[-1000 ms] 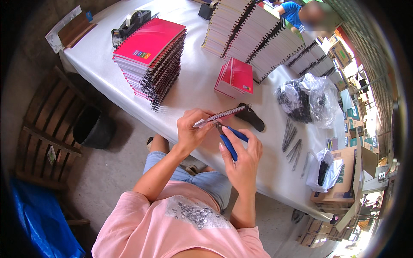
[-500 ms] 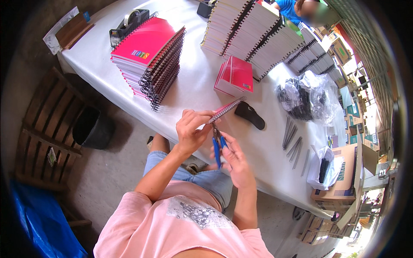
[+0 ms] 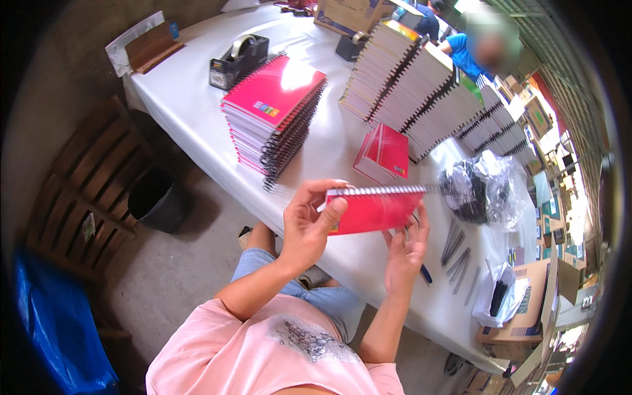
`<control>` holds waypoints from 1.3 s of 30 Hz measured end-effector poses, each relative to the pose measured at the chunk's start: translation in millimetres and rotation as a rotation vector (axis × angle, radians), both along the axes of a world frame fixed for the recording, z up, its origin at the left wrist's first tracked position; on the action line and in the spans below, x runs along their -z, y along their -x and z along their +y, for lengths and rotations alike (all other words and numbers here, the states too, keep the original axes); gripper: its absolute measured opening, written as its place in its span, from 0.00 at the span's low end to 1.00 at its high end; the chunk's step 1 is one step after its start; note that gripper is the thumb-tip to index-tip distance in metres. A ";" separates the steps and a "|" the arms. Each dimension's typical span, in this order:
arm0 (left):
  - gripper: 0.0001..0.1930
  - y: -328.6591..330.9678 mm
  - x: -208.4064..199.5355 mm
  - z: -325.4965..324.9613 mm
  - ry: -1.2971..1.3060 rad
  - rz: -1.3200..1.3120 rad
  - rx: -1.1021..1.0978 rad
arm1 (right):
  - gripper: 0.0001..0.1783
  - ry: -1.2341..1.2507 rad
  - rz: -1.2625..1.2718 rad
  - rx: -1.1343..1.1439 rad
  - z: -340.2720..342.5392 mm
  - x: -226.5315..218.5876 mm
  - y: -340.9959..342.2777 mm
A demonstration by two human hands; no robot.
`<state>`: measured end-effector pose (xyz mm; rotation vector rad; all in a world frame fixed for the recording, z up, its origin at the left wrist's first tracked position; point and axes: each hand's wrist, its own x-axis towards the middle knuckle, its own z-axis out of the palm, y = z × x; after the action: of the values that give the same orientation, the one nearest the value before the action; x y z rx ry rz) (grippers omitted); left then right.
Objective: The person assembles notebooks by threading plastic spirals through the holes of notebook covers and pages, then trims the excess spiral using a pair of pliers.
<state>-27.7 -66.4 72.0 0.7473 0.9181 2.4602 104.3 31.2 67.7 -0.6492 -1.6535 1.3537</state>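
Note:
A red-covered spiral notebook (image 3: pixel 378 212) is raised over the near table edge, its coil along the top. My left hand (image 3: pixel 308 227) grips its left end, thumb on the cover. At the opposite end, my right hand (image 3: pixel 407 247) has its fingers bent against the lower corner and side, partly behind the notebook. A length of dark coil (image 3: pixel 434 189) sticks out past the binding on the right. Beside my right wrist shows a blue handle (image 3: pixel 426 274) of the pliers, the rest hidden behind the hand.
A stack of red spiral notebooks (image 3: pixel 273 105) stands left, a smaller red pile (image 3: pixel 388 153) farther back. Tall stacks of bound books (image 3: pixel 408 85) line the far side. Right lie a plastic bag of black coils (image 3: pixel 484 191), loose coils (image 3: pixel 454 253) and a carton (image 3: pixel 526 303). Another person (image 3: pixel 467 56) is beyond.
The notebook has been turned so its red cover faces me and its coil runs across. My right hand has let go of the pliers and moved to the notebook's right end. The view has shifted.

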 end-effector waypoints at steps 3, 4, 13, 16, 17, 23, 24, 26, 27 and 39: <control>0.16 15.0 -26.6 -22.6 -0.010 0.269 -0.165 | 0.27 0.143 0.399 -0.193 5.0 -29.2 38.6; 0.18 23.5 -36.6 -29.0 -0.016 0.448 -0.339 | 0.25 0.155 0.429 -0.200 8.0 -45.0 52.0; 0.22 122.0 -49.4 -56.6 0.238 0.330 -0.734 | 0.11 0.176 0.633 -0.385 66.5 -156.1 181.4; 0.24 129.0 -42.6 -43.5 0.326 0.319 -0.636 | 0.11 -0.808 0.236 -0.387 85.0 -157.3 224.7; 0.25 132.0 -39.4 -41.7 0.321 0.338 -0.614 | 0.13 -0.927 -0.098 -0.371 75.5 -153.9 233.7; 0.27 140.7 -18.6 -33.3 0.289 0.391 -0.510 | 0.24 -1.134 -0.099 -0.692 6.7 -137.1 243.3; 0.27 136.9 -21.2 -27.6 0.303 0.412 -0.497 | 0.26 -1.056 -0.083 -0.532 27.0 -136.6 234.7; 0.27 140.4 -15.0 -26.1 0.276 0.421 -0.488 | 0.28 -0.726 0.068 -0.420 52.9 -128.5 223.2; 0.27 137.6 -16.6 -22.5 0.284 0.434 -0.521 | 0.27 -0.528 0.199 -0.400 63.3 -118.8 214.6; 0.27 147.0 -12.7 -21.9 0.210 0.498 -0.571 | 0.23 -0.438 -0.103 -0.231 54.0 -59.3 236.6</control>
<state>-174.7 -88.3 84.7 1.1800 1.7523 2.6131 -132.3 85.2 127.0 -0.2790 -2.0745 1.0703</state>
